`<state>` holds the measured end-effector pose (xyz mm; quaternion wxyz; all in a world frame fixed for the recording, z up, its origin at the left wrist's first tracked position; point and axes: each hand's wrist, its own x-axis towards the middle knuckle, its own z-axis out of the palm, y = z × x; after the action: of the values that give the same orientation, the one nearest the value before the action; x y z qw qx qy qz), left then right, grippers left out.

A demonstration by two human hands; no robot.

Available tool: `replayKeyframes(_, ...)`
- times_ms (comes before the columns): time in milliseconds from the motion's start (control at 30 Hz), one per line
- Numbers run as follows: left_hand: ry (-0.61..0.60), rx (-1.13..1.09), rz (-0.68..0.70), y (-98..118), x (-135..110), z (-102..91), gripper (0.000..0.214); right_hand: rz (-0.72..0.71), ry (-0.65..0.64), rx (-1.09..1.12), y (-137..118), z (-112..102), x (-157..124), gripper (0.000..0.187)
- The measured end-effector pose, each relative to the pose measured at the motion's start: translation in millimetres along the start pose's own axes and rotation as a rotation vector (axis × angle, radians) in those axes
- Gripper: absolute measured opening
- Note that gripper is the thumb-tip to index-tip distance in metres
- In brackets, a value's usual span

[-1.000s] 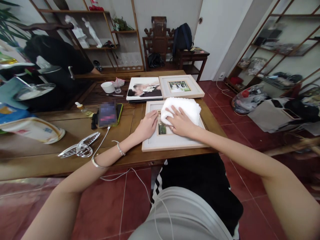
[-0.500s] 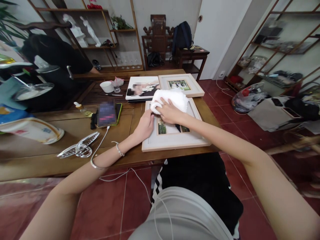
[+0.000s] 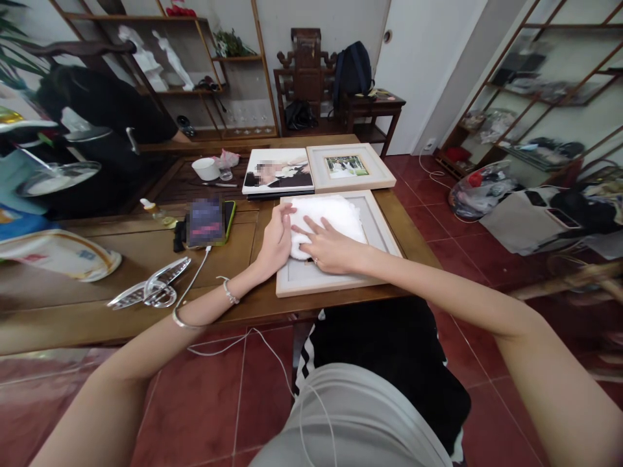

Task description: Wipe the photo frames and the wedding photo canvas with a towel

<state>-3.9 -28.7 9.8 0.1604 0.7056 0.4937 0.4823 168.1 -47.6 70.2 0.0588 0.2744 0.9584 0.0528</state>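
A light wooden picture frame (image 3: 335, 283) with a wide pale mount lies flat at the table's near edge. Over its middle is a thick white cloth (image 3: 335, 214), which hides most of the picture. My right hand (image 3: 331, 248) presses on the cloth from above, fingers spread, with a fold bunched by the thumb. At the frame's left edge, my left hand (image 3: 276, 241) grips the border, its fingertips close to the cloth's corner. Behind them a second framed photo (image 3: 348, 166) lies beside a photo panel (image 3: 278, 172) with a white border.
On the left of the table are a phone (image 3: 228, 222) on a white cable, a clear hair claw (image 3: 150, 283), a dropper bottle (image 3: 158, 213), a white cup (image 3: 206, 168) and a plastic packet (image 3: 58, 253). A person in black (image 3: 107, 104) is at the far left.
My right hand has drawn the cloth nearer to me, and the cloth lies more spread out. It now covers the picture that partly showed before. My left hand has shifted slightly left.
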Motion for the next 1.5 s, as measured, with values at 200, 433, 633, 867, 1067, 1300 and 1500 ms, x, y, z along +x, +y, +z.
replayKeyframes(200,-0.127,0.12,0.101,-8,2,1.2,0.032,-0.146,-0.019,0.021,-23,-7,-35,0.036)
replayKeyframes(433,-0.204,0.209,0.167,-12,6,1.4,0.028,-0.092,-0.073,0.032,-18,-13,-72,0.034)
replayKeyframes(633,-0.249,0.209,0.16,-12,6,-0.2,0.026,0.086,-0.038,-0.043,-5,-2,-120,0.034)
replayKeyframes(867,-0.28,0.221,0.174,-9,9,-0.3,0.027,0.182,0.046,0.004,21,2,-155,0.03)
replayKeyframes(1067,-0.34,0.282,0.13,-9,4,-1.0,0.037,0.657,0.198,-0.045,72,-9,-125,0.032)
replayKeyframes(1300,-0.348,0.263,0.177,-9,4,-2.0,0.038,0.409,0.527,-0.134,99,-21,-28,0.042)
replayKeyframes(1500,-0.375,0.264,0.167,-8,6,-1.8,0.037,-0.068,0.191,-0.119,67,-14,30,0.036)
